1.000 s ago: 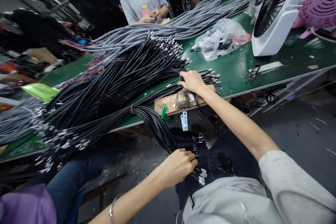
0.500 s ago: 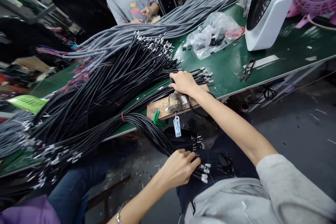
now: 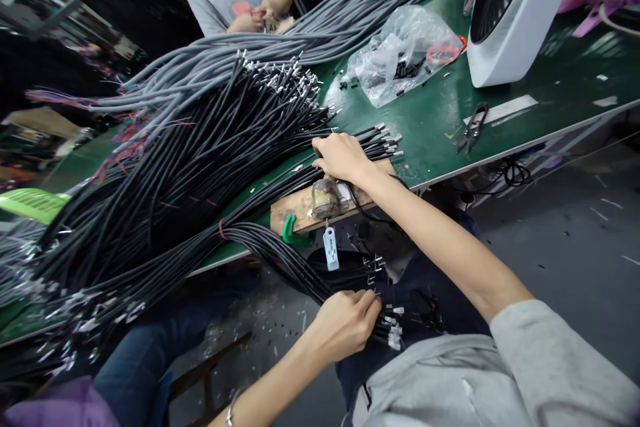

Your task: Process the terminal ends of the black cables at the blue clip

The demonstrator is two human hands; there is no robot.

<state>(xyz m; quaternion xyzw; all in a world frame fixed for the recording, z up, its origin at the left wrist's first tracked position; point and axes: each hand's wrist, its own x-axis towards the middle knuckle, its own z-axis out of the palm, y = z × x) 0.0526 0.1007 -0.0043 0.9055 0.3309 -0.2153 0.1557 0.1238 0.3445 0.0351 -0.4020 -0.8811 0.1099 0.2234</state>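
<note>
Over my lap, my left hand [image 3: 347, 324] is closed around black cables near their ends, where clear connectors [image 3: 393, 333] stick out past the fingers. These cables come from a bundle [image 3: 280, 252] bound with a red tie. My right hand [image 3: 341, 156] reaches over the table edge, above a wooden board [image 3: 295, 205], its fingers curled on something dark that I cannot make out. Just below that hand, a small round motor-like device [image 3: 326, 197] is mounted on the board. A green clamp [image 3: 295, 232] and a light blue clip [image 3: 331, 248] are beside it.
Black cables [image 3: 200, 147] and grey cables [image 3: 240, 47] cover the green table's left side. A plastic bag [image 3: 395, 67], snips [image 3: 473, 128] and a white fan [image 3: 530, 27] lie to the right. Across the table a person's hands [image 3: 263, 12] work; another person's leg [image 3: 145, 353] is at lower left.
The view has shifted slightly, so the table things appear further left. My left hand has turned a little on the cables. The hands of the person opposite have come closer together.
</note>
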